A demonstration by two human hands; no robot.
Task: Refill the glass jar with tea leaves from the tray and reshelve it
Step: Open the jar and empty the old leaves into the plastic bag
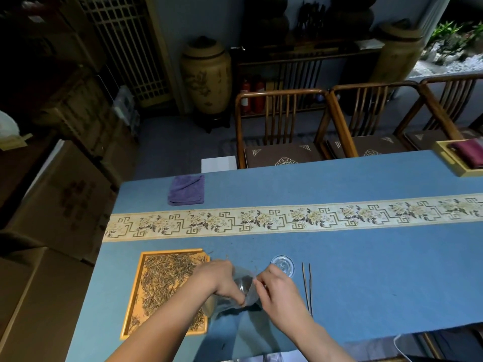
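Note:
A clear glass jar (241,284) stands near the table's front edge, between my two hands. My left hand (218,279) wraps around its left side and grips it. At the jar's right rim, my right hand (274,288) has its fingers pinched together; whether they hold tea leaves is too small to tell. Just left of the jar lies a wooden tray (136,291) covered with dry tea leaves (164,278). The jar's glass lid (282,265) lies flat on the cloth to the right.
Long wooden tongs (307,288) lie right of the lid. A folded purple towel (186,189) sits at the far left of the blue cloth, and a wooden tray with a red cloth (460,158) at the far right. Chairs (279,126) line the far side.

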